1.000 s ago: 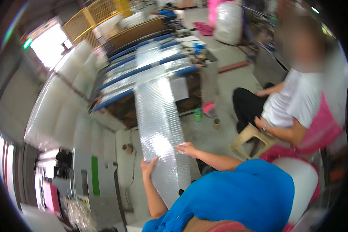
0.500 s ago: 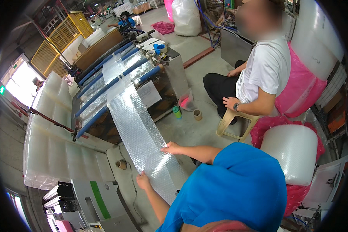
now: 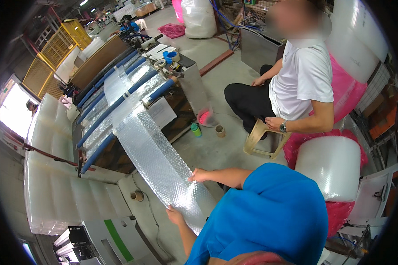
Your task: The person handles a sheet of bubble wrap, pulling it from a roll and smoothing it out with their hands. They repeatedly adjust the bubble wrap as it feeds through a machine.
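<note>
A long strip of clear, shiny bubble wrap [image 3: 148,152] runs from the rollers of a machine down toward my body. My left hand [image 3: 175,215] pinches its left edge, close to my lap. On the opposite edge, a little farther out, my right hand [image 3: 199,175] grips the strip with the fingers closed. Between my hands the sheet is spread and slightly creased, and its near end goes out of sight by my blue shirt [image 3: 261,212]. The far part passes over blue rollers [image 3: 104,120] on the machine.
A person in a white shirt [image 3: 300,79] sits on a beige stool [image 3: 264,139] at right. Nearby are a bubble wrap roll [image 3: 329,168], a green bottle [image 3: 195,129] and cardboard cores [image 3: 220,130]. A grey machine with a green stripe [image 3: 118,240] stands at lower left.
The whole view has shifted slightly, with the roller machine now farther left. Both hands still hold the bubble wrap's edges. The seated person's hand near the stool has moved a little.
</note>
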Tool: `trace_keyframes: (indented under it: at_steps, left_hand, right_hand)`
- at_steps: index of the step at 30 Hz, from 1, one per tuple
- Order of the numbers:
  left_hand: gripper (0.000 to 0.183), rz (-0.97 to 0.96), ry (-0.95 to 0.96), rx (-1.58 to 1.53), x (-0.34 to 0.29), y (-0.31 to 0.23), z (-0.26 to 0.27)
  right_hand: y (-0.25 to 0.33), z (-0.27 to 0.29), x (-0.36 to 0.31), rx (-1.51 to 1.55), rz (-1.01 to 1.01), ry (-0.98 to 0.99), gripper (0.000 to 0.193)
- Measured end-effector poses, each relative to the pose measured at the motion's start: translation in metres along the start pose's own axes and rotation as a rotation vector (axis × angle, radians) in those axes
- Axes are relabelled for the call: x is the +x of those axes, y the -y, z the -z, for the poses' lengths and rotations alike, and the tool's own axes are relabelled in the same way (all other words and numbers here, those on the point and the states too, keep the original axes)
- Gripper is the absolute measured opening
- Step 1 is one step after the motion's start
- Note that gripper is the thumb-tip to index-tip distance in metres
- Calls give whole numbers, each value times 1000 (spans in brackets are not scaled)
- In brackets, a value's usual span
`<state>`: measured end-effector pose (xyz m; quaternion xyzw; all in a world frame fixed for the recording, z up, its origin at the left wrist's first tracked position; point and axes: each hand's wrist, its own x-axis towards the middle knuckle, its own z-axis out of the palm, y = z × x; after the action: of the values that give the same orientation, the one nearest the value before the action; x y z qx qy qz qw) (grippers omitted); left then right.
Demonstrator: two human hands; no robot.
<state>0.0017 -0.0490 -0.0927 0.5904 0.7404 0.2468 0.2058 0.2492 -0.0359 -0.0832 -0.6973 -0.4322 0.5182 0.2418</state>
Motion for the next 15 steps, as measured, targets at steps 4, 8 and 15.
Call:
trace_keyframes:
  at_steps: [4,8,15]
  left_hand:
    - [36,-52,27,-109,4,16,-15]
    - [33,95,129,-291,7,48,-25]
    - [41,-11,142,-223,84,1,-45]
  right_hand:
    - [-10,2,15,-93,-87,113,39]
    - [-25,-3,22,-30,-97,218,38]
    - [0,25,93,-38,7,72,32]
